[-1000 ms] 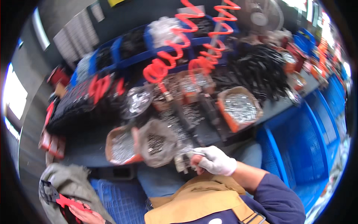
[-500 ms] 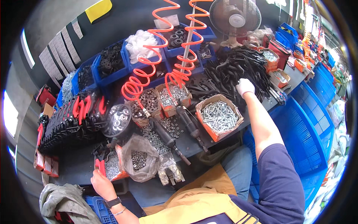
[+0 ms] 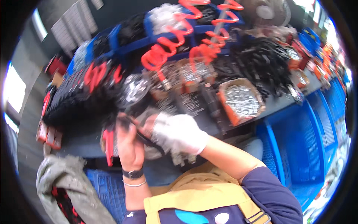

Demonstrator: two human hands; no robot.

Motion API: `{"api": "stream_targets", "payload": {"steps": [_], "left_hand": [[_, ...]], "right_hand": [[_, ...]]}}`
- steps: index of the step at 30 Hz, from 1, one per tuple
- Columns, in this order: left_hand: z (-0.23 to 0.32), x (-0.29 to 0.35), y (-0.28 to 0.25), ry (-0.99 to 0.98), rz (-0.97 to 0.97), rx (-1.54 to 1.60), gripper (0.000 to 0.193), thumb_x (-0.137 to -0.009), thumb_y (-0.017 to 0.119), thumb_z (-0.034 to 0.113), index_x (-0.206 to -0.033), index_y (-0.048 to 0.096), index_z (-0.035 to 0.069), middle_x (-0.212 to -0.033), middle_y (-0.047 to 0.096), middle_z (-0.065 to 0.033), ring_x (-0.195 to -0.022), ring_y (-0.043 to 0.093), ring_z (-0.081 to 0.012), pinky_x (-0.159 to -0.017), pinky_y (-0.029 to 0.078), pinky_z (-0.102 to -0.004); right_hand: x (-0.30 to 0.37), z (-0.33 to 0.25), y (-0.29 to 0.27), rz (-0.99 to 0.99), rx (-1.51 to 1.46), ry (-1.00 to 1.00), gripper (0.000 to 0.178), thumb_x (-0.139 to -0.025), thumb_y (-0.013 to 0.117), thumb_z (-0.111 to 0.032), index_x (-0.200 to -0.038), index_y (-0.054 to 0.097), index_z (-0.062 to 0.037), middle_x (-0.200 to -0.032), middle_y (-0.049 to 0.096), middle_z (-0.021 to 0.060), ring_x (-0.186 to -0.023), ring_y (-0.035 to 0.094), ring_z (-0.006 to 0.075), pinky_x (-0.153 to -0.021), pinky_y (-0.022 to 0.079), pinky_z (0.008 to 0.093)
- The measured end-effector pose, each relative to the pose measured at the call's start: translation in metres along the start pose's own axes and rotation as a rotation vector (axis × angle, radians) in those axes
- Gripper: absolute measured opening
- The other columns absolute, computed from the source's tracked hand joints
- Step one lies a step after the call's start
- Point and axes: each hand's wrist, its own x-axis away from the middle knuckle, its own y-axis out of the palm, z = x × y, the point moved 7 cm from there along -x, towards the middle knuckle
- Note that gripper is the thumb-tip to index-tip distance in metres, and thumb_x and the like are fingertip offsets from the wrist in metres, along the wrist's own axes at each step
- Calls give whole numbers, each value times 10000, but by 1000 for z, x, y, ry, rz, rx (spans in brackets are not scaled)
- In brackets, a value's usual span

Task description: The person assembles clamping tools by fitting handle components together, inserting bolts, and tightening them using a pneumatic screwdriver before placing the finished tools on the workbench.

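My left hand (image 3: 129, 145), bare with a wristwatch, is closed around a black part with a red handle (image 3: 108, 146), which hangs beside the fingers. Facing it, my right hand (image 3: 179, 131) in a white glove has its fingers bent close to the left fingertips. A long, curved black part (image 3: 148, 139) slants between the two hands, apparently pinched by the right. Motion blur hides exactly how the two parts touch. Under the hands, the bag of nuts and the box of small fasteners are mostly covered.
An orange carton of screws (image 3: 242, 101) stands right of two air screwdrivers (image 3: 211, 100) on coiled red hoses (image 3: 164, 48). Beyond lies a pile of black parts (image 3: 263, 61). Red-handled assemblies (image 3: 84, 91) are stacked at left. Blue crates (image 3: 298, 142) stand at right.
My right hand has come from the pile of black parts to my left hand, with a long black part now between them. My left hand has risen; the view has shifted.
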Motion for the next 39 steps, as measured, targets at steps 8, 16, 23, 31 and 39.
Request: {"api": "stream_targets", "payload": {"steps": [8,16,23,31,39], "left_hand": [[77,45,-30,462,305,-125,497,-939,508,22,-1386,352,175,-1036,557,-69,-716,525,-117,-612,459,-267],[54,49,-60,224,271,-117,508,-902,539,-19,-1370,405,128,-1049,562,-84,-710,543,-103,-591,458,-227],[19,44,-45,-22,190,105,458,-922,505,41,-1363,408,120,-1106,558,-95,-815,554,-136,-649,469,-272],[-27,36,-18,-337,121,422,337,-979,458,126,-1315,461,101,-1117,588,-38,-995,581,-154,-846,524,-358],[-52,34,-8,-339,103,189,285,-969,468,115,-1251,486,76,-1027,605,-7,-857,590,-100,-611,475,-238]], "right_hand": [[-4,18,140,-668,95,268,174,-820,548,-154,-865,682,-54,-951,645,164,-836,668,305,-723,542,396],[1,19,137,-459,142,277,136,-798,609,-176,-893,594,-80,-814,613,122,-721,653,301,-630,528,414],[-1,17,137,-466,138,300,136,-804,613,-188,-872,606,-70,-822,622,134,-743,650,315,-649,524,419],[-37,-15,64,-256,118,129,132,-815,610,-111,-935,611,-57,-901,592,112,-668,620,296,-548,508,373],[-11,26,83,-311,-904,997,88,-858,602,-63,-926,599,-9,-873,589,41,-601,568,140,-521,501,274]]}}
